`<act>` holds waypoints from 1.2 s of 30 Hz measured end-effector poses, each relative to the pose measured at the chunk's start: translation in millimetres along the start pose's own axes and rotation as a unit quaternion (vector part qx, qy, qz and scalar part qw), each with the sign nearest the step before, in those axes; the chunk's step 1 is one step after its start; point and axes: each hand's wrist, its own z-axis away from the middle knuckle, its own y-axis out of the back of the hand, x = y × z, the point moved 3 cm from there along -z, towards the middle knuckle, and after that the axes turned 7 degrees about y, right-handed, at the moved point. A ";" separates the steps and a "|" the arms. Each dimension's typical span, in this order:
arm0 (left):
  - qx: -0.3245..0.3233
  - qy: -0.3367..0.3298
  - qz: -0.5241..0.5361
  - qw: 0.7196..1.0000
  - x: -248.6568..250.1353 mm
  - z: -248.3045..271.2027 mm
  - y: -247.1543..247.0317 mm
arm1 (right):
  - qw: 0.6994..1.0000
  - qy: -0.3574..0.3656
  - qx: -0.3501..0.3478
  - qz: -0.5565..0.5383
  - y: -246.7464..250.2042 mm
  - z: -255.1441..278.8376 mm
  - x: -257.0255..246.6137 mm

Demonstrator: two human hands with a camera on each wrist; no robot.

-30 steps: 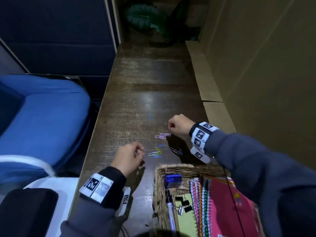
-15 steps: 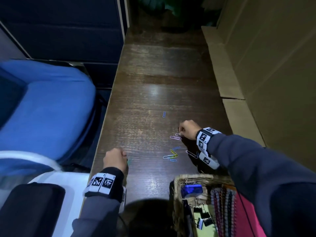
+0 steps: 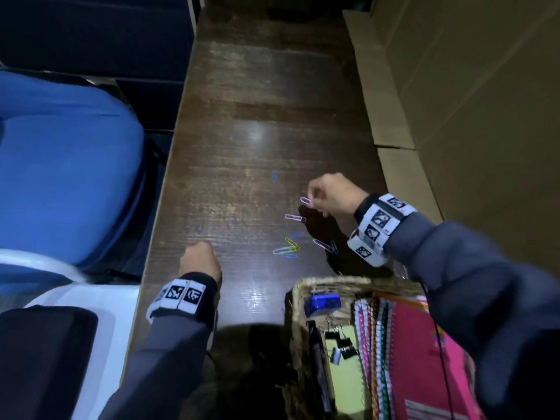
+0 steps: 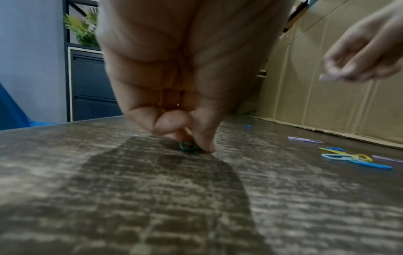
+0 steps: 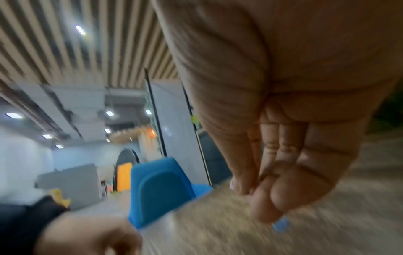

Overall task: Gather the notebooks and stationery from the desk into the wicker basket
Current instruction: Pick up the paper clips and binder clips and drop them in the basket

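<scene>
Two paper clips are being pinched: a purple clip (image 3: 306, 201) by the right hand (image 3: 332, 195) above the surface (image 3: 251, 101), a green clip (image 4: 189, 147) by the left hand (image 3: 200, 260) on it, beyond the wicker basket (image 3: 330, 281).

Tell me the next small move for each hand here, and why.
Probably lift both hands to the wicker basket and drop their clips in. The right hand pinches a lilac paper clip above the dark wooden desk; the left hand pinches a green paper clip still on the wood.
</scene>
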 end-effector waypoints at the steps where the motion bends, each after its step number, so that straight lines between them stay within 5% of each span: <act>1: 0.000 -0.006 0.000 1.000 -0.1 0.9 -0.2 | 1.000 0.019 0.005 -0.008 9.4 14.6 -5.0; 6: 0.001 -0.063 0.061 0.996 3.3 14.2 13.5 | 0.990 0.128 -0.063 0.014 23.5 99.6 -30.2; 13: -0.009 -0.207 0.155 0.966 45.7 100.1 62.1 | 0.942 0.125 -0.304 0.071 -88.8 167.6 -18.6; 16: -0.081 -0.297 0.133 0.942 66.5 157.1 64.5 | 0.923 0.124 -0.351 0.096 -123.2 182.9 -8.9; 19: -0.167 -0.346 0.067 0.921 78.7 199.8 38.1 | 0.921 0.129 -0.350 0.113 -142.2 188.7 -5.9; 25: -0.220 -0.348 -0.054 0.910 91.5 238.6 -25.8 | 0.956 0.089 -0.276 0.047 -146.7 194.5 -9.1; 36: -0.236 -0.344 -0.368 0.831 119.5 248.4 -86.7 | 0.982 0.083 -0.158 0.062 -83.3 210.7 24.1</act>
